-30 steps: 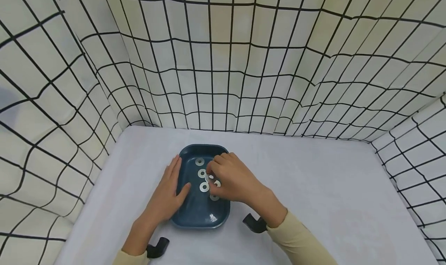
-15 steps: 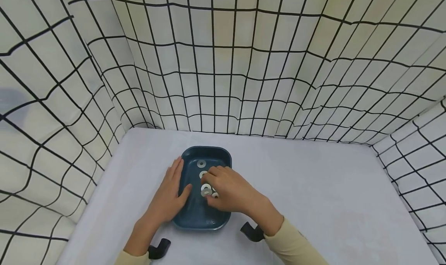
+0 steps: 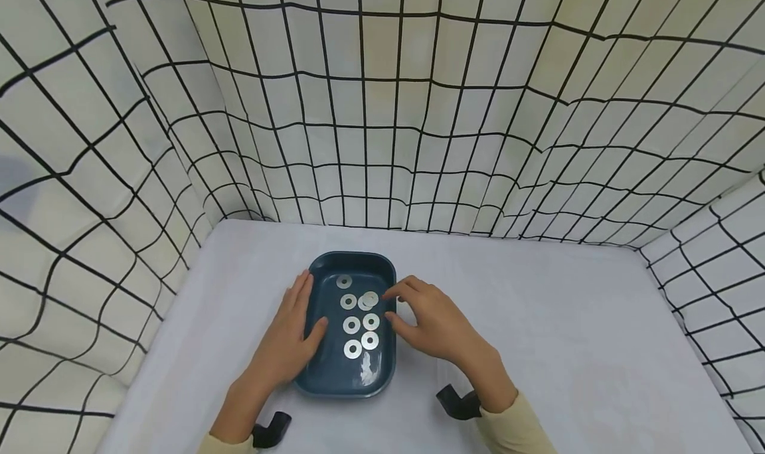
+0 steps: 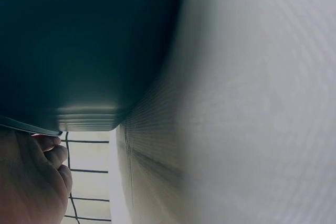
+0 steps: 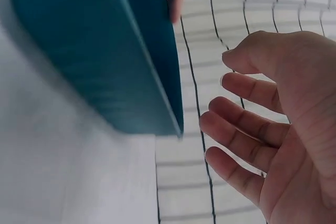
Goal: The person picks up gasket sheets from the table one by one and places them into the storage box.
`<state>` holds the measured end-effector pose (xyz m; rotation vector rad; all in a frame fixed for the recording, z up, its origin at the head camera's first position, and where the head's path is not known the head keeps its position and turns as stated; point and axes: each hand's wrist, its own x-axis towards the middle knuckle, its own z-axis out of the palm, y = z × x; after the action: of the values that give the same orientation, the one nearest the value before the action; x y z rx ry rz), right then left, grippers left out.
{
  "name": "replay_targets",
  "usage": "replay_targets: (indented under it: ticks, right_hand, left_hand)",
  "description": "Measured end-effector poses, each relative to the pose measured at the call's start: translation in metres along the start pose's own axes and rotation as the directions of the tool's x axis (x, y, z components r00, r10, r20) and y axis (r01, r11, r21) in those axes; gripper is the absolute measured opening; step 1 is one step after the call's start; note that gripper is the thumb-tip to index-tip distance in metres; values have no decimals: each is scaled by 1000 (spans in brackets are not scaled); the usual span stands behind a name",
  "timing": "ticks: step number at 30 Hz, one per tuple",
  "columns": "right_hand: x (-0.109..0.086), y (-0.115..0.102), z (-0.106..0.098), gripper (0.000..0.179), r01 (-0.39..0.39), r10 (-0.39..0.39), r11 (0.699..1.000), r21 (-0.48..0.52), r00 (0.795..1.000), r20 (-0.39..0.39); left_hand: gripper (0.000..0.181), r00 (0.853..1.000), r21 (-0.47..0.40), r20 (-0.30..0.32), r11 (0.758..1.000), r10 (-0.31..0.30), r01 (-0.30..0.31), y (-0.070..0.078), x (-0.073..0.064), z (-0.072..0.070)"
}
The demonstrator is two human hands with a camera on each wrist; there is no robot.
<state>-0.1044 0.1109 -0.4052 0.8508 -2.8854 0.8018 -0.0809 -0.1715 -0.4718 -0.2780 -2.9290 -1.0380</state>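
Note:
A dark blue-green tray [image 3: 346, 391] lies on the white-covered table, holding several flat metal washers [image 3: 351, 325] roughly in two columns. In the right column, one washer [image 3: 371, 299] partly overlaps another; the lowest washer on the left [image 3: 352, 349] lies apart. My left hand [image 3: 285, 341] rests along the tray's left rim, fingers straight, its thumb over the inner side. Beside the right rim, my right hand [image 3: 439, 321] hovers with loosely bent fingers. The right wrist view shows this right hand [image 5: 283, 114] holding nothing, its thumb apart from the fingers.
White cloth [image 3: 538, 321] covers the table around the tray. Black-gridded white walls [image 3: 382, 142] close off the back and both sides. A black curved piece [image 3: 459, 402] sits at the right wrist, and a similar black piece [image 3: 271, 430] at the left.
My right hand was pinching a washer over the tray and moved it nearer to me. It has since released it and drawn right, uncovering the washers. The left hand stays put.

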Motion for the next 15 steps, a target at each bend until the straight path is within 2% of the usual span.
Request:
replay_targets:
  ticks: [8,15]
  right_hand:
    - [-24,28,-4,23,-171,175,984,47,981,-82]
    - [-34,40,3,21,-216,219,975,59,973,-69]
  left_hand:
    - [86,1000,-12,-6,1000,5,-5,1,0,-1]
    - [87,1000,-14,-13,1000,4,-4,1,-2,1]
